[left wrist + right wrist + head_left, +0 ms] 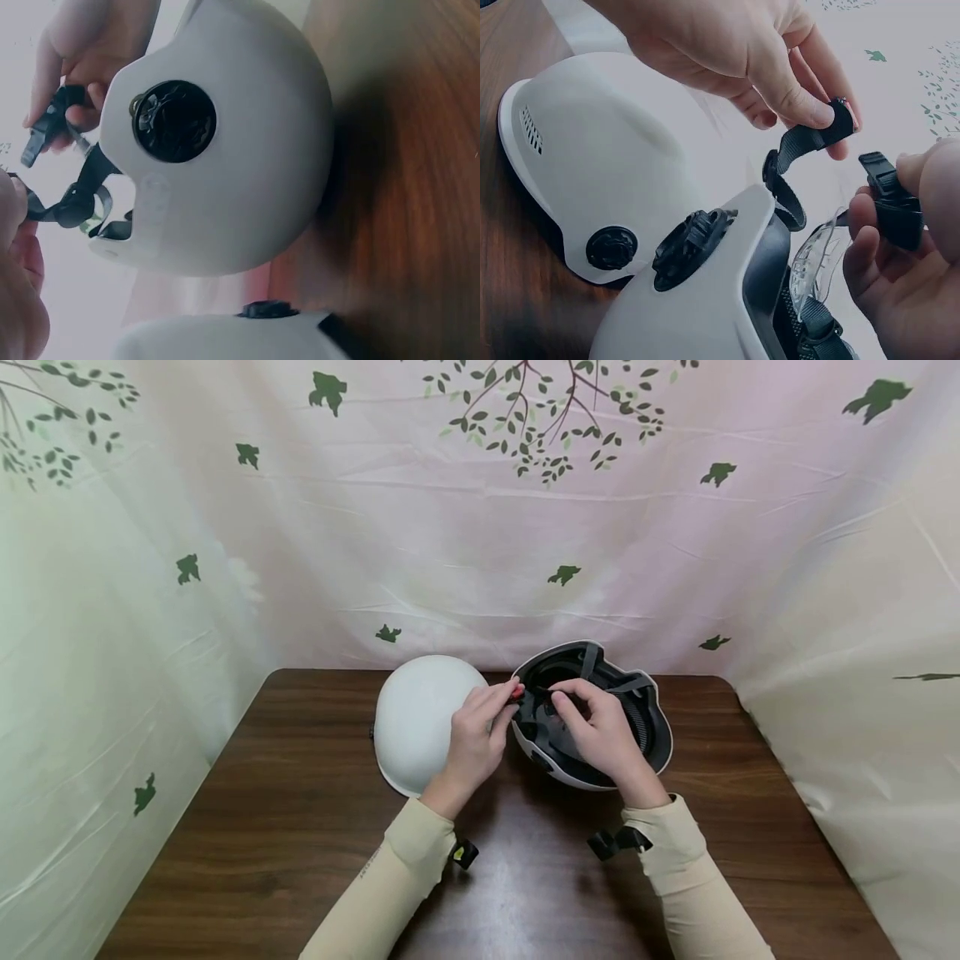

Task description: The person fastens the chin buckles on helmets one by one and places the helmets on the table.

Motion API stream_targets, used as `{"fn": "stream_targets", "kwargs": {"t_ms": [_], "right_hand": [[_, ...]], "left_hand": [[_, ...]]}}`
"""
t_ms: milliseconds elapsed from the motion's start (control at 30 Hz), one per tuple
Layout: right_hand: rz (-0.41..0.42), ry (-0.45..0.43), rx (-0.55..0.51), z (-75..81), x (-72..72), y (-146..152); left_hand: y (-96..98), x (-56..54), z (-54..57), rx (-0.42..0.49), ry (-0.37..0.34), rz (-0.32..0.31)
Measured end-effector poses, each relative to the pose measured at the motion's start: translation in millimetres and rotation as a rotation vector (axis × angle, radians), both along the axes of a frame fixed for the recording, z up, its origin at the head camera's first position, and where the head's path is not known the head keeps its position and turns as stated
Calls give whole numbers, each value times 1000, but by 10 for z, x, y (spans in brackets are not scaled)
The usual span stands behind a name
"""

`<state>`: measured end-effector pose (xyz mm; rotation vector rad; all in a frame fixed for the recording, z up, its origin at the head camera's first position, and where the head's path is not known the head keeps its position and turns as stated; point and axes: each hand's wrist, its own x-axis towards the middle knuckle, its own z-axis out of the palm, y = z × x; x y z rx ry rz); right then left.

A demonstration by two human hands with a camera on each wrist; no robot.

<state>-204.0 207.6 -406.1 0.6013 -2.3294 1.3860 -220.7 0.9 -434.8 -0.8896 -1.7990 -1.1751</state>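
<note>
A white helmet (pixel 540 652) lies upside down on the table, its black padded inside facing up. Above its near-left rim, my left hand (pixel 478 728) pinches a buckle half with a red part (pixel 517 691) on a black strap (pixel 799 142). My right hand (pixel 603 731) reaches over the opening and grips the other half, a black pronged buckle piece (pixel 892 202), between thumb and fingers. In the right wrist view the two halves are apart, with a small gap between them. A clear plastic piece (pixel 817 259) shows inside the helmet by the straps.
A second white helmet (pixel 423 718) sits dome up just left of the first, behind my left hand. Both rest near the far edge of the dark wooden table (pixel 300 827). A patterned cloth (pixel 450 527) hangs behind and along the sides.
</note>
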Motion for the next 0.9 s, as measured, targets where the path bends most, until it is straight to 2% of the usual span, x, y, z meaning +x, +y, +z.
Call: {"fn": "stream_targets", "kwargs": {"t_ms": [233,467,633,900], "right_hand": [[59,1,-43,4,-15,25],[14,27,31,16,-18,23],[-21,52,66,13,4,30],[0,23,66,50,1,-1]], "left_hand": [[-69,-40,50,-93,11,-9],[-115,-64,80,-134,-18,-20],[-119,-59,60,-150,-77,-16],[-124,-60,57,-168,-116,-5]]}}
